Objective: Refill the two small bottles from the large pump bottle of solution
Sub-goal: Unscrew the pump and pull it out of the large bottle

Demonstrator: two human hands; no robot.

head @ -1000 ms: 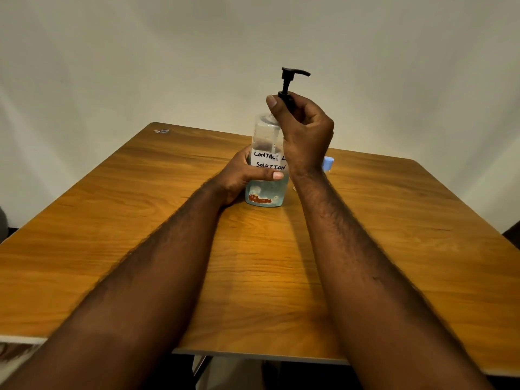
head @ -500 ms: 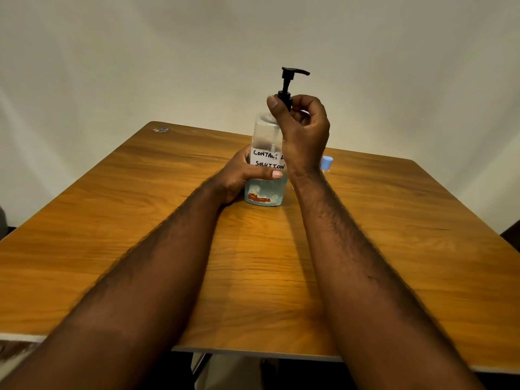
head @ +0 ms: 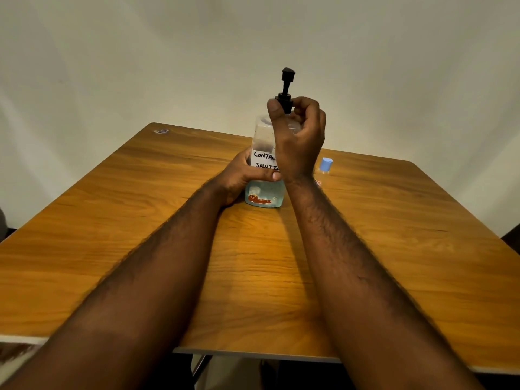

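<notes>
Left hand (head: pixel 240 178) grips the clear labelled plastic pump bottle (head: pixel 265 170) near the wooden table (head: pixel 140 220) far edge; right hand (head: pixel 298 139) pinches its black pump collar (head: pixel 285 101).

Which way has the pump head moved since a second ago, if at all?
Yes. The pump head has rotated: its spout pointed right, now it's end-on to the camera, while the handwritten label below still faces us.
</notes>
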